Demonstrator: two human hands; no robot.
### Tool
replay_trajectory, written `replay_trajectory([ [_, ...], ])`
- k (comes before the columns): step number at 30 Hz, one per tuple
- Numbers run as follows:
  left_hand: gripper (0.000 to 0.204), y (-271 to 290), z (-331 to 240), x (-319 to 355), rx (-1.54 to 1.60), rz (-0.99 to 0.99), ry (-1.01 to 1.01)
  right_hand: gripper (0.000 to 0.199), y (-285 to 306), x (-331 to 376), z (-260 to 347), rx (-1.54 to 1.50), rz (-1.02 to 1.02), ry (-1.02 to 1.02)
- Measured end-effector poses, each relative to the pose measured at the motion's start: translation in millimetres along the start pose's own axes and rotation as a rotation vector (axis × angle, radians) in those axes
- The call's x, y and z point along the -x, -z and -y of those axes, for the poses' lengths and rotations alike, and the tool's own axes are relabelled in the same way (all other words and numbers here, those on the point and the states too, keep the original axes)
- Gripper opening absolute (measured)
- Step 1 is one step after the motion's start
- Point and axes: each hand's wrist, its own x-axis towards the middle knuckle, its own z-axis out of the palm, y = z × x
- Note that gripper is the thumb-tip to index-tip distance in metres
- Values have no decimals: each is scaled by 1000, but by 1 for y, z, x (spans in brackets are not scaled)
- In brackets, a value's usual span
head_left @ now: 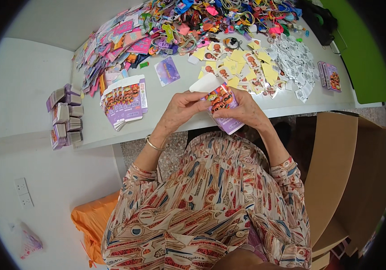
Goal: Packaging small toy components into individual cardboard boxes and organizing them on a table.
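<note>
A small purple cardboard box (pixel 222 100) printed with cartoon figures is held between both hands, just over the table's front edge. Its white end flap (pixel 207 83) stands open toward the far side. My left hand (pixel 184 108) pinches the box's left side near that flap, its thumb across the printed face. On the right side, my right hand (pixel 248 109) wraps the box with its thumb on the front. The inside of the box is hidden. To the left lies a fanned stack of flat purple cartons (pixel 124 101), and beyond it a single purple card (pixel 167 71).
Heaps of colourful packets (pixel 112 49) and small toys (pixel 211 18) cover the far side. Stickers and yellow papers (pixel 238 67) and white slips (pixel 294 58) lie scattered right of the middle. Purple boxes stand at left (pixel 67 117) and right (pixel 330 77). An open brown carton (pixel 332 171) is beside me.
</note>
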Motion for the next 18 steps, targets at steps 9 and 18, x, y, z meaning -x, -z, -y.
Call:
replay_trajectory([
  [9, 82, 4, -28, -11, -306, 237, -53, 54, 6, 7, -2, 108, 29, 32],
  [18, 63, -10, -24, -3, -600, 189, -7, 54, 4, 8, 0, 23, 0, 50],
])
